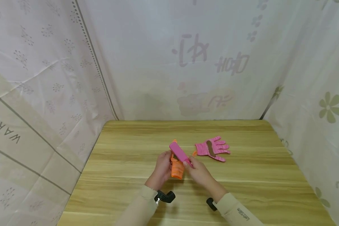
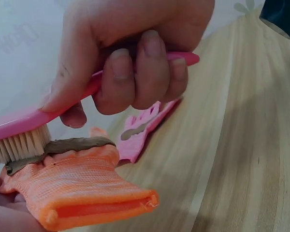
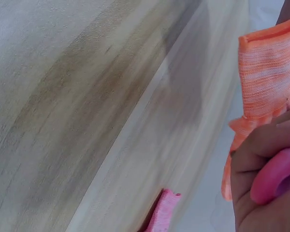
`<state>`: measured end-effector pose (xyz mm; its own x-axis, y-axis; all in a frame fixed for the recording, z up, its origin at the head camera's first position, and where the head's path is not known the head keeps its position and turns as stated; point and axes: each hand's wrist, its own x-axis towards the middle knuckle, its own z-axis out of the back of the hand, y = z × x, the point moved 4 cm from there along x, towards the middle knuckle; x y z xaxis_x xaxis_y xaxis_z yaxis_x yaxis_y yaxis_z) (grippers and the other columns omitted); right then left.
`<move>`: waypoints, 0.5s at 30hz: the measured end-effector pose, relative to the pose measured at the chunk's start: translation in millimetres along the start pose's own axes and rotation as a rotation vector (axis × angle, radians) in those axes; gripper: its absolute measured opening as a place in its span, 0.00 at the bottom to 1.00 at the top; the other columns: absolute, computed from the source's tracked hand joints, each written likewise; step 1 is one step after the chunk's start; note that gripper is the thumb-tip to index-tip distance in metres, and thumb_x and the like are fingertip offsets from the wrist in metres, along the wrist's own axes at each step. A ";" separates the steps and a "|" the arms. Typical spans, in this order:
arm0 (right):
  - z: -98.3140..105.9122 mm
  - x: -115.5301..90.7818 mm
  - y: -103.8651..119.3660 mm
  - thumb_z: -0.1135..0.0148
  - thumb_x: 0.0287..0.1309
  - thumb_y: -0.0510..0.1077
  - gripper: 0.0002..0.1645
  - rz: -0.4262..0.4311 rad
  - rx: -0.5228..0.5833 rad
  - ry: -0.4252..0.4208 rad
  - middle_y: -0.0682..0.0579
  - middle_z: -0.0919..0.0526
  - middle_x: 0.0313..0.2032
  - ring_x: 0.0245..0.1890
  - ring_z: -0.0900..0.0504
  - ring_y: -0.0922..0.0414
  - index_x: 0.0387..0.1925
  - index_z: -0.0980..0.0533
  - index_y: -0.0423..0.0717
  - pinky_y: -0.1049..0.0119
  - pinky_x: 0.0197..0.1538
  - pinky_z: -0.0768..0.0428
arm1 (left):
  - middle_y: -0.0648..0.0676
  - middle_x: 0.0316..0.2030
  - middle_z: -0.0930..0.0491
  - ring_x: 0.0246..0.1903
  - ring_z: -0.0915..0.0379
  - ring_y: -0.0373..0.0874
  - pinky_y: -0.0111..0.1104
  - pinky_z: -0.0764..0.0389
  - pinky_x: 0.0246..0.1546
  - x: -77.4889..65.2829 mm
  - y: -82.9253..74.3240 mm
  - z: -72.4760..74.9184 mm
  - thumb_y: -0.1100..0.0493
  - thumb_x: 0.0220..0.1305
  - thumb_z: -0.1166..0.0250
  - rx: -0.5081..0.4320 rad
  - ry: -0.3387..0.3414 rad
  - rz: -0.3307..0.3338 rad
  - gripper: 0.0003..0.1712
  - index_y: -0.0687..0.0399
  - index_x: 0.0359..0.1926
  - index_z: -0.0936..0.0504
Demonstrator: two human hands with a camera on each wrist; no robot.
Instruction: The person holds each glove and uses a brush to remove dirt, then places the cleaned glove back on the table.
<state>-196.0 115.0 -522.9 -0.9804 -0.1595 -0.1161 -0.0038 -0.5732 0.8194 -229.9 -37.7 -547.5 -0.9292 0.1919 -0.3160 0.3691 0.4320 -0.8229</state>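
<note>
My left hand (image 1: 162, 166) holds an orange knit glove (image 1: 177, 170) up over the middle of the table, its open cuff turned towards me. A pink brush (image 1: 179, 152) with pale bristles (image 2: 21, 145) is gripped by its handle in my right hand (image 1: 200, 173). In the left wrist view, the bristles press on a brown smear (image 2: 82, 144) across the orange glove. My right fingers curl round the handle, while the left fingers show only partly under the glove. The right wrist view catches the pink handle end (image 3: 275, 179) and the glove's cuff.
A pink striped glove (image 1: 202, 149) with a brown wavy smear (image 1: 210, 148) lies flat on the wooden table (image 1: 124, 160), just right of the hands, fingers pointing right. Patterned curtains (image 1: 147, 62) hang behind and on both sides. Each wrist wears a black band (image 1: 166, 196).
</note>
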 end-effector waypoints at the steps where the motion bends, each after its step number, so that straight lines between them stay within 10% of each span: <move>1: 0.0 -0.3 -0.7 0.46 0.75 0.50 0.18 -0.002 -0.001 0.003 0.51 0.26 0.31 0.32 0.30 0.56 0.56 0.26 0.43 0.63 0.36 0.32 | 0.48 0.27 0.30 0.23 0.33 0.37 0.30 0.29 0.23 -0.2 -1.0 0.2 0.50 0.83 0.57 -0.001 -0.003 -0.003 0.18 0.57 0.40 0.30; 9: 4.4 -4.3 -6.1 0.48 0.76 0.55 0.25 0.011 -0.050 0.002 0.45 0.17 0.48 0.45 0.21 0.52 0.65 0.29 0.45 0.53 0.48 0.23 | 0.48 0.29 0.26 0.28 0.29 0.36 0.30 0.23 0.29 -0.5 -5.3 4.4 0.51 0.83 0.59 -0.043 -0.044 0.007 0.19 0.61 0.47 0.28; 15: 8.8 -5.0 -14.6 0.47 0.75 0.52 0.13 -0.001 -0.034 0.013 0.51 0.29 0.27 0.26 0.32 0.56 0.49 0.26 0.48 0.63 0.32 0.33 | 0.51 0.41 0.16 0.40 0.19 0.36 0.30 0.16 0.40 0.2 -10.2 7.6 0.52 0.83 0.60 -0.090 -0.044 -0.014 0.26 0.70 0.63 0.31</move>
<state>-192.8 131.2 -529.3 -0.9776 -0.1693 -0.1250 0.0018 -0.6007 0.7995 -234.0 -48.8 -542.8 -0.9334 0.1475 -0.3272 0.3551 0.5119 -0.7822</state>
